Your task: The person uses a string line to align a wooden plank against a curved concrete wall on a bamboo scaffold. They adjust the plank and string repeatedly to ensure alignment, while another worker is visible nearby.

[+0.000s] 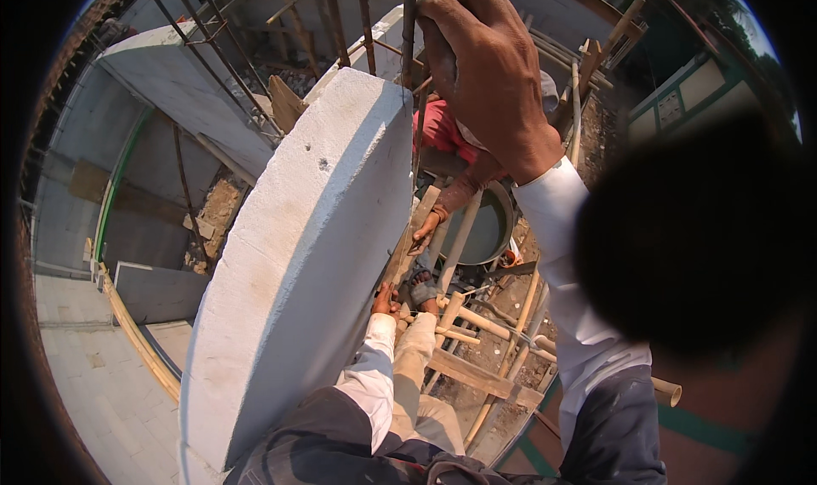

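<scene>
My right hand [487, 72] is raised at the top, its fingers curled around an upright steel rod that passes behind them. Lower down, beside the wall's right face, my left hand [385, 299] is closed at the bottom end of a wooden board [402, 259]. Another person's hand [425, 230], reaching from a red sleeve [442, 132], touches the same board higher up. Between my arms and to the left stands a thick pale block wall [294, 204] with a curved edge. More steel rods [366, 25] rise at its far end.
Below are bamboo and timber scaffold poles [485, 374], with my foot [421, 289] among them. A round tub of greyish liquid [485, 225] sits beyond. Another pale wall [187, 85] stands at far left. A dark blurred shape [689, 238] blocks the right side.
</scene>
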A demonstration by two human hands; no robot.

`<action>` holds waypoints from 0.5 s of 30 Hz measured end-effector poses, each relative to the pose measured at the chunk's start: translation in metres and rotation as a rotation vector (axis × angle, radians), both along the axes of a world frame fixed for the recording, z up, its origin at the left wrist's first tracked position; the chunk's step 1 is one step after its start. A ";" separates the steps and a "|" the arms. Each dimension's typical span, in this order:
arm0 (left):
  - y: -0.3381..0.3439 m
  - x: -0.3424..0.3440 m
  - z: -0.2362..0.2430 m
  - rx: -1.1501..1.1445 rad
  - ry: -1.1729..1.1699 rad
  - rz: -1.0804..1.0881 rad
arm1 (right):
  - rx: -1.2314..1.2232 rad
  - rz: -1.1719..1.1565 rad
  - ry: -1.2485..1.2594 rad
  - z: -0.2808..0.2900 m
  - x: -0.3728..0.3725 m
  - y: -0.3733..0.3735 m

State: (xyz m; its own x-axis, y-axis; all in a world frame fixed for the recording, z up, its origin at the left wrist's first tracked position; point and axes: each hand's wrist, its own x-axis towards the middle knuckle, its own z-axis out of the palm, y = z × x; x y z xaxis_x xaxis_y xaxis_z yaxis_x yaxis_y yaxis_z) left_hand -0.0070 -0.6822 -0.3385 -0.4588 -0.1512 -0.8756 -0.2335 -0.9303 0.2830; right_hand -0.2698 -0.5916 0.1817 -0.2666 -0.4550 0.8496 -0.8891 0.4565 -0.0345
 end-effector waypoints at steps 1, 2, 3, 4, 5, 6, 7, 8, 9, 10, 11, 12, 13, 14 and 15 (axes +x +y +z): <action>0.005 -0.001 0.003 0.011 -0.007 -0.008 | -0.019 0.047 -0.110 0.002 0.001 0.000; 0.013 -0.003 0.002 0.033 -0.011 -0.019 | -0.036 0.091 -0.220 0.002 0.000 0.001; 0.012 -0.004 -0.004 -0.002 0.031 -0.003 | -0.077 0.143 -0.248 0.009 0.001 0.001; 0.002 0.003 -0.015 -0.049 0.062 0.023 | -0.132 0.205 -0.285 0.010 0.001 -0.003; -0.008 0.008 -0.025 -0.096 0.094 0.047 | -0.185 0.268 -0.322 0.010 0.002 -0.007; -0.006 0.008 -0.030 -0.085 0.101 0.039 | -0.164 0.240 -0.335 0.010 0.002 -0.004; -0.005 0.007 -0.035 -0.075 0.108 0.033 | -0.144 0.213 -0.347 0.009 0.001 0.000; -0.006 0.007 -0.039 -0.066 0.116 0.027 | -0.125 0.188 -0.359 0.008 0.002 0.003; -0.007 0.009 -0.042 -0.067 0.112 0.021 | -0.174 0.181 -0.347 0.002 0.002 0.003; -0.010 0.011 -0.045 -0.070 0.107 0.017 | -0.224 0.175 -0.336 -0.008 0.002 0.003; -0.015 0.013 -0.047 -0.074 0.103 0.013 | -0.276 0.171 -0.324 -0.014 0.004 0.001; -0.003 0.007 -0.045 -0.061 0.104 0.015 | -0.266 0.168 -0.341 -0.016 0.010 0.005; 0.004 0.007 -0.041 -0.057 0.095 0.021 | -0.265 0.171 -0.368 -0.022 0.019 0.009; 0.010 0.006 -0.037 -0.053 0.085 0.027 | -0.264 0.174 -0.396 -0.027 0.023 0.010; 0.004 0.007 -0.038 -0.056 0.098 0.020 | -0.284 0.157 -0.392 -0.023 0.024 0.006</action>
